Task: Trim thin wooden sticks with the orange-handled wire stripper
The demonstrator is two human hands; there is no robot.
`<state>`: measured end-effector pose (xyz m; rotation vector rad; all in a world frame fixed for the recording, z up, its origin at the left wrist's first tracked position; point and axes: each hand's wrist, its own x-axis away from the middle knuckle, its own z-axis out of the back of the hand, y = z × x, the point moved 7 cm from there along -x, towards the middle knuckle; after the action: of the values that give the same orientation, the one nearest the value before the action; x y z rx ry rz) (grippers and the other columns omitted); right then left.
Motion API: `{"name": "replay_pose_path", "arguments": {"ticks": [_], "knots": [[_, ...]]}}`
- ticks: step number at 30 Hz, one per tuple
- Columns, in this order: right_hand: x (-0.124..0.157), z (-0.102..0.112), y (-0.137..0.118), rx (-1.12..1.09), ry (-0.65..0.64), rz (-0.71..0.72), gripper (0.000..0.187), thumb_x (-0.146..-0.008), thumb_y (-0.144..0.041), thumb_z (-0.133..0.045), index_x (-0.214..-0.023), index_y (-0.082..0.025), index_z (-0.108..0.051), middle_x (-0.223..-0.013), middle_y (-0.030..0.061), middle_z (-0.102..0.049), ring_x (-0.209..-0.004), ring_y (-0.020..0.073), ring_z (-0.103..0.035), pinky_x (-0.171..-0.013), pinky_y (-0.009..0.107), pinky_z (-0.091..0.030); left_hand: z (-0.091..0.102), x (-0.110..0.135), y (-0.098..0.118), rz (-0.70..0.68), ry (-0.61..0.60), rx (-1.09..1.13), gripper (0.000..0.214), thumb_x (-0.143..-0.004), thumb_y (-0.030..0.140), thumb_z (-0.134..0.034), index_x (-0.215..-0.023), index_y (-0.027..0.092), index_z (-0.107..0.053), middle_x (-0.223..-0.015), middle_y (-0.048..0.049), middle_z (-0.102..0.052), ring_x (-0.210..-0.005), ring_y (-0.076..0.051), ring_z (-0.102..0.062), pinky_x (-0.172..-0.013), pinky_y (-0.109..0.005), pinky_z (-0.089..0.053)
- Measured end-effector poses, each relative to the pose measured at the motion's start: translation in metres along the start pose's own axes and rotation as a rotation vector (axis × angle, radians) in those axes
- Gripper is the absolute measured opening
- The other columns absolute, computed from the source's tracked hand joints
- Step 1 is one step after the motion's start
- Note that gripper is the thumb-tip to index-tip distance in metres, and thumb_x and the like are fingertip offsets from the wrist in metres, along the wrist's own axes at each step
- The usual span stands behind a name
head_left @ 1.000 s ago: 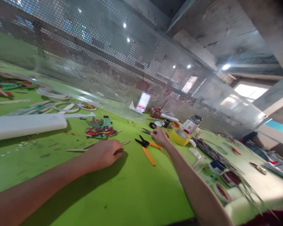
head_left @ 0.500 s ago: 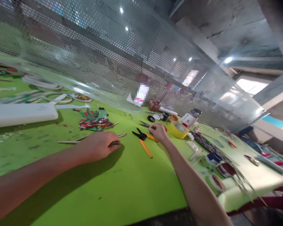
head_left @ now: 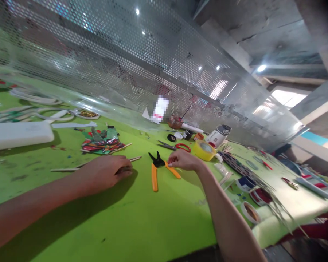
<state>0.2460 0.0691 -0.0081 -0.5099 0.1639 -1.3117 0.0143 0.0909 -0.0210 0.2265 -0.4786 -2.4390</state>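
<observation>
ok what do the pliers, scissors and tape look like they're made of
Pliers: dark head, probably metal; smooth orange grips, likely plastic or rubber.
Scissors: grey blades, likely metal; smooth red handles, probably plastic.
Tape: translucent, yellowish, seemingly plastic film.

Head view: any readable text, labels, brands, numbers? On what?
None readable.
White can: print, too small.
Small black jar: pale label, too small.
White-and-pink rectangle by the mesh screen: pixelated; any text unreadable.

Rests left hand [head_left: 106, 173] over thin sticks [head_left: 62, 170] on green table [head_left: 142, 222], touches orange-handled pliers [head_left: 159, 162] with right hand [head_left: 184, 160], near red-handled scissors [head_left: 171, 147].
</observation>
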Motion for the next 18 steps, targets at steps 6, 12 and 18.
{"name": "replay_pose_path", "arguments": {"ticks": [6, 12, 18], "knots": [[-0.003, 0.001, 0.004, -0.009, 0.022, 0.009, 0.014, -0.079, -0.030, -0.065, -0.080, -0.017, -0.071, -0.073, -0.0008, -0.068, -0.064, 0.0120, -0.062, -0.061, 0.024, -0.047, 0.002, 0.002, 0.002, 0.022, -0.008, 0.012, 0.028, -0.091, 0.038, -0.044, -0.095, 0.020, -0.066, -0.094, -0.0055, -0.067, -0.084, -0.023, -0.059, -0.071, -0.030, -0.038], [-0.020, 0.000, 0.017, 0.131, 0.356, -0.061, 0.024, -0.091, -0.034, -0.053, -0.104, -0.015, -0.061, -0.105, 0.0059, -0.063, -0.093, 0.0180, -0.060, -0.083, 0.040, -0.049, 0.004, 0.003, 0.006, -0.021, 0.007, 0.022, 0.030, -0.093, 0.035, -0.041, -0.092, 0.018, -0.066, -0.093, -0.0063, -0.066, -0.082, -0.022, -0.058, -0.071, -0.029, -0.038], [-0.025, -0.011, 0.014, 0.224, 0.357, -0.031, 0.024, -0.090, -0.034, -0.054, -0.105, -0.016, -0.060, -0.106, 0.0059, -0.062, -0.092, 0.0181, -0.060, -0.081, 0.040, -0.050, 0.003, 0.003, 0.008, -0.023, -0.012, 0.022, 0.030, -0.092, 0.037, -0.042, -0.094, 0.019, -0.066, -0.094, -0.0063, -0.065, -0.083, -0.022, -0.057, -0.072, -0.030, -0.037]]}}
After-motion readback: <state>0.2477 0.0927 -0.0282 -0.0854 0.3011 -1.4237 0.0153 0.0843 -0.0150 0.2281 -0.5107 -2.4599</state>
